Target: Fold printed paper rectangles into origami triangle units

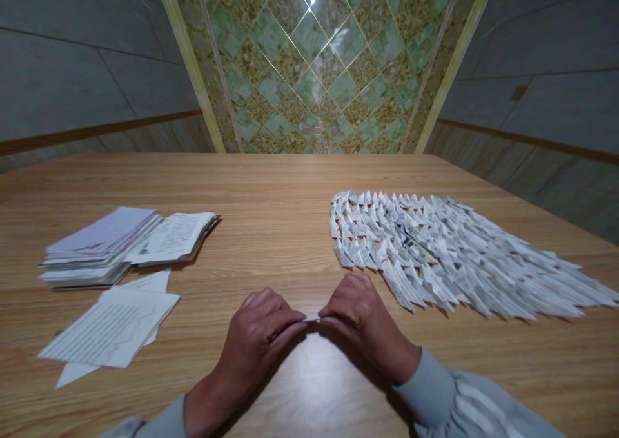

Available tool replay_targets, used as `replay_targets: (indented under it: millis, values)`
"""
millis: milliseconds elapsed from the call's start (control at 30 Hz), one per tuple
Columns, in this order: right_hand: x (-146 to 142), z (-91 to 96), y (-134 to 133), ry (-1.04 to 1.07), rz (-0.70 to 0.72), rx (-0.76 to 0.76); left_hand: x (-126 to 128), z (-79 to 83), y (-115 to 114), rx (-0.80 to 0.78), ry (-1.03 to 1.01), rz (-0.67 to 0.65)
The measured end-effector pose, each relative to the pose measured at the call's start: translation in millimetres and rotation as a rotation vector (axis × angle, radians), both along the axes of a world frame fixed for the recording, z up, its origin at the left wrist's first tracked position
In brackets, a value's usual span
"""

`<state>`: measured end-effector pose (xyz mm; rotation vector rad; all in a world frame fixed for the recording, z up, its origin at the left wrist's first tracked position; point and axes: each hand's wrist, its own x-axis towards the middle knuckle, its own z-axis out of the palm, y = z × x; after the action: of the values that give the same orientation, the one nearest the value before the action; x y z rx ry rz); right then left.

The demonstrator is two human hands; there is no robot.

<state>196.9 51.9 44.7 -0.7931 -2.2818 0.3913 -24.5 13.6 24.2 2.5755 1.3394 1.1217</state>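
Both my hands meet near the front middle of the wooden table (271, 186). My left hand (258, 335) and my right hand (358, 318) each pinch one end of a small white piece of paper (312, 320), of which only a thin sliver shows between the fingertips. The fingers of both hands are curled and pressed together. Just beyond my right hand lie several rows of small folded paper pieces (435, 251), spread out to the right.
At the left stands a stack of printed sheets (104, 244) with an opened booklet (176, 235) beside it. Loose printed sheets (113, 328) lie in front of the stack. A tiled wall rises behind the table's far edge.
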Motion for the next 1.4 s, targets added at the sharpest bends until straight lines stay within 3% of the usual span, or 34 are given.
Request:
replay_targets:
  millis: [433, 1000, 1400]
  values:
    - [8.0, -0.6, 5.4, -0.014, 0.034, 0.071, -7.3, 7.1, 2.6, -0.059, -0.078, -0.073]
    - [10.5, -2.2, 8.0, 0.065, 0.106, -0.022, -20.6, 13.4, 3.9, -0.175, -0.198, -0.123]
    - [23.5, 4.8, 14.6, 0.076, 0.089, 0.003, -16.0, 15.1, -1.8, -0.059, -0.176, -0.142]
